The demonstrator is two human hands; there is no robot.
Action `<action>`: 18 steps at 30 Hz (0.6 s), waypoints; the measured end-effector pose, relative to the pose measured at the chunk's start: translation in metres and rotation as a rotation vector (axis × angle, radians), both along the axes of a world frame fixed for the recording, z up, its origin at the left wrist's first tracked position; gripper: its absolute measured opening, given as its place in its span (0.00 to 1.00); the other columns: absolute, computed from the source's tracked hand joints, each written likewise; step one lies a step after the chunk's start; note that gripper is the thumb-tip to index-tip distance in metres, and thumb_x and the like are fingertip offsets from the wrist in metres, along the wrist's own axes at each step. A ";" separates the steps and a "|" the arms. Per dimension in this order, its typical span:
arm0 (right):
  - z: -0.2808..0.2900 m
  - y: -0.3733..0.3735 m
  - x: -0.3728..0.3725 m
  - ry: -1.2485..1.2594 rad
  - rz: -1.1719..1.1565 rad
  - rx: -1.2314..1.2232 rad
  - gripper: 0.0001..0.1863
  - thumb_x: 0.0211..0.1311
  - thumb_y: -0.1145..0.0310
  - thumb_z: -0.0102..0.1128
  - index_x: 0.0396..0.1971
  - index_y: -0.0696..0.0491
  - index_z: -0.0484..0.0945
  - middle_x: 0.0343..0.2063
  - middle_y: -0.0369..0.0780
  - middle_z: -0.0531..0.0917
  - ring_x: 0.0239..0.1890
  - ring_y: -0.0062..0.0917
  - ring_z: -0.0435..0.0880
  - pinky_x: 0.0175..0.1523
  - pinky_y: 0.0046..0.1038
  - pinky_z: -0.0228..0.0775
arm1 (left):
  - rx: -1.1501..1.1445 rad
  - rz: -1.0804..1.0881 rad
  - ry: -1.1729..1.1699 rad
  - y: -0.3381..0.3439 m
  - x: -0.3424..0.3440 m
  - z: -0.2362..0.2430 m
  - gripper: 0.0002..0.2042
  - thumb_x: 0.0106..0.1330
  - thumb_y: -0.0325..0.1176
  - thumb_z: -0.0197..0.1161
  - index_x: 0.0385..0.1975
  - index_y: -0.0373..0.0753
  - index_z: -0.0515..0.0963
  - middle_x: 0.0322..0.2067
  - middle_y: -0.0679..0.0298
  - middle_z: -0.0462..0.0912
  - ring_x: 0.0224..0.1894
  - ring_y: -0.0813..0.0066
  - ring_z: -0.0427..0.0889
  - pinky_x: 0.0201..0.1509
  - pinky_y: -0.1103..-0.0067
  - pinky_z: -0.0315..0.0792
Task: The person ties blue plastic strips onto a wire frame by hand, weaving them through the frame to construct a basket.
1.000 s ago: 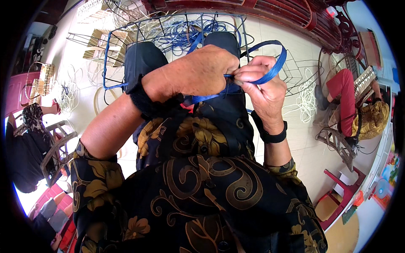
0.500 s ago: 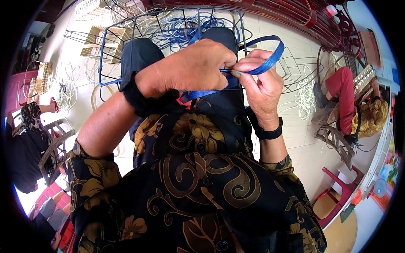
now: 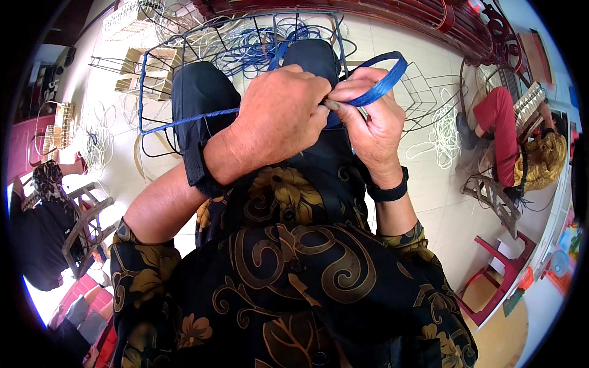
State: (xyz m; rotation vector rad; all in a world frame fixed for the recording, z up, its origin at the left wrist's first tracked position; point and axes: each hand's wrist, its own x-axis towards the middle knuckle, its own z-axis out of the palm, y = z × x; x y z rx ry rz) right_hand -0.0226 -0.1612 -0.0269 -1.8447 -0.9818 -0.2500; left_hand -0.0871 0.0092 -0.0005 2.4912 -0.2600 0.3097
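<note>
Across my knees rests a dark wire frame (image 3: pixel 142 101), some of its rods wrapped in blue strip. The wrapped near rod (image 3: pixel 199 118) runs under my left hand (image 3: pixel 279 116), whose fingers are curled closed at that rod; their tips are mostly hidden. Close beside it, my right hand (image 3: pixel 375 129) pinches a flat blue strip (image 3: pixel 386 83) between thumb and forefinger. The strip arches in a loop above the right hand and comes down behind the fingers. Both hands nearly touch at the fingertips.
A tangle of blue strips (image 3: pixel 251 52) lies beyond my knees. Pale strip bundles (image 3: pixel 446 135), a half-woven basket (image 3: pixel 147 70) and bare wire frames (image 3: pixel 417 92) are on the floor. People sit working at left and right (image 3: pixel 500 132). A dark red wooden bench (image 3: pixel 392 15) stands ahead.
My left hand has drawn slightly back and turned, and the near wrapped rod now shows to its left. The frame has shifted a little leftward. My right hand keeps its pinch, slightly lower.
</note>
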 end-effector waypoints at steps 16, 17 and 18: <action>0.002 -0.002 0.002 -0.015 0.012 -0.026 0.11 0.42 0.77 0.75 0.30 0.51 0.86 0.30 0.34 0.86 0.42 0.32 0.78 0.48 0.31 0.73 | 0.102 -0.008 0.203 -0.004 0.002 0.001 0.06 0.56 0.31 0.58 0.28 0.35 0.75 0.20 0.48 0.78 0.27 0.46 0.79 0.31 0.58 0.72; 0.002 -0.002 0.002 -0.019 0.011 -0.030 0.11 0.42 0.77 0.75 0.30 0.51 0.86 0.30 0.35 0.86 0.42 0.32 0.78 0.48 0.31 0.73 | 0.092 -0.026 0.220 -0.003 0.004 0.001 0.06 0.56 0.31 0.58 0.29 0.34 0.75 0.20 0.48 0.78 0.27 0.45 0.79 0.32 0.57 0.72; 0.002 -0.003 0.003 -0.019 0.013 -0.027 0.11 0.42 0.76 0.75 0.29 0.51 0.86 0.30 0.35 0.86 0.42 0.32 0.78 0.48 0.30 0.73 | 0.083 -0.043 0.238 -0.002 0.006 0.002 0.07 0.57 0.31 0.57 0.29 0.34 0.75 0.21 0.47 0.78 0.27 0.44 0.79 0.32 0.57 0.72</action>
